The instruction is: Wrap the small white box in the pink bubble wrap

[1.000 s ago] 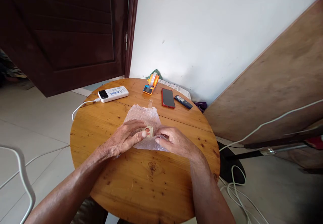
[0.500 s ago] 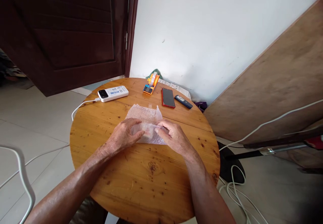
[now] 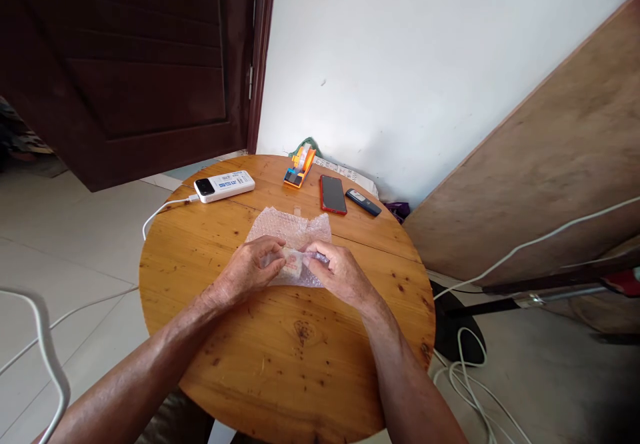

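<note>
Nearest to us, our left hand (image 3: 247,272) and right hand (image 3: 339,272) meet at the middle of the round wooden counter (image 3: 280,357), both pinching a sheet of bubble wrap (image 3: 295,234) folded over a small box (image 3: 293,265). The box lies between our two sets of fingertips, equally near to either hand, and shows only dimly through the plastic; its long axis we cannot tell. The free part of the wrap spreads away from us, flat on the wood. Beyond it lie a red phone (image 3: 333,194) and a dark remote (image 3: 363,202) to the right, an orange tape dispenser (image 3: 300,166) at the far edge, and a white power bank (image 3: 224,185) with its cable to the left.
</note>
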Demonstrator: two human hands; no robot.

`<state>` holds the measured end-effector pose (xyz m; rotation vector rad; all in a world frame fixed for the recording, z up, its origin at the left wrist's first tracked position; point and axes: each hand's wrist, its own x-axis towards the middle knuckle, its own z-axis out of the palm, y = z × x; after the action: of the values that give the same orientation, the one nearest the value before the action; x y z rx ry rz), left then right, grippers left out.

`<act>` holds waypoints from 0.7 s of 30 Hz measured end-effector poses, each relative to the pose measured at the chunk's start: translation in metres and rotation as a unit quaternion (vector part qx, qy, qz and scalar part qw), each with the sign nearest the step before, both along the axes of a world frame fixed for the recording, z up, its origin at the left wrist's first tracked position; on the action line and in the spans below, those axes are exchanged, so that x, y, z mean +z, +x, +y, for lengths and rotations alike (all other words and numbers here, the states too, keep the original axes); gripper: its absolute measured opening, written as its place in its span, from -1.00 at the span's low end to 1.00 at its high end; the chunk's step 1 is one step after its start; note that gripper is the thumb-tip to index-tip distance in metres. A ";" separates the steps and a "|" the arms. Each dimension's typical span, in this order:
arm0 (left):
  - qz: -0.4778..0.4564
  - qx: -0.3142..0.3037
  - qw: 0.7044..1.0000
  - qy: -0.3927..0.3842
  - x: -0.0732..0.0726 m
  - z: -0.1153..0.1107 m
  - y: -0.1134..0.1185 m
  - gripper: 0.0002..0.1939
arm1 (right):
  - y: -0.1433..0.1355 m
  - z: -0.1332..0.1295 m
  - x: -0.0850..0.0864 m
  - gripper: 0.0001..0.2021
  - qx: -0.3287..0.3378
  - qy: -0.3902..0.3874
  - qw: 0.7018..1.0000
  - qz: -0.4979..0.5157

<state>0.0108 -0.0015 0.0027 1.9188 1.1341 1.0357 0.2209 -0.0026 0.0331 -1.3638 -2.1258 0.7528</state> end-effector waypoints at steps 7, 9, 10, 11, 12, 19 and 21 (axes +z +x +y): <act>-0.007 -0.018 1.000 -0.008 0.001 0.000 0.001 -0.88 | -0.002 -0.001 0.002 -0.85 -0.008 -0.005 1.000 -0.013; -0.007 -0.023 1.000 -0.012 0.001 0.000 0.001 -0.88 | -0.002 -0.002 0.004 -0.84 -0.008 -0.007 1.000 -0.019; -0.006 -0.026 1.000 -0.014 0.002 -0.001 0.001 -0.87 | -0.002 -0.003 0.004 -0.84 -0.005 -0.010 1.000 -0.022; -0.003 -0.030 0.999 -0.017 0.002 -0.001 0.000 -0.87 | -0.001 -0.003 0.005 -0.83 -0.002 -0.014 1.000 -0.024; 0.001 -0.034 0.999 -0.021 0.003 -0.001 0.000 -0.87 | -0.001 -0.004 0.006 -0.83 0.002 -0.019 1.000 -0.025; 0.019 -0.048 0.998 -0.032 0.004 -0.001 -0.001 -0.88 | 0.000 -0.005 0.007 -0.83 0.021 -0.029 0.999 -0.030; 0.017 -0.046 0.998 -0.031 0.004 -0.001 -0.001 -0.88 | -0.001 -0.004 0.006 -0.83 0.019 -0.029 0.999 -0.025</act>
<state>0.0102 -0.0023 0.0065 1.9271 1.0735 0.9100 0.2200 -0.0063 0.0388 -1.3896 -2.1893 0.8104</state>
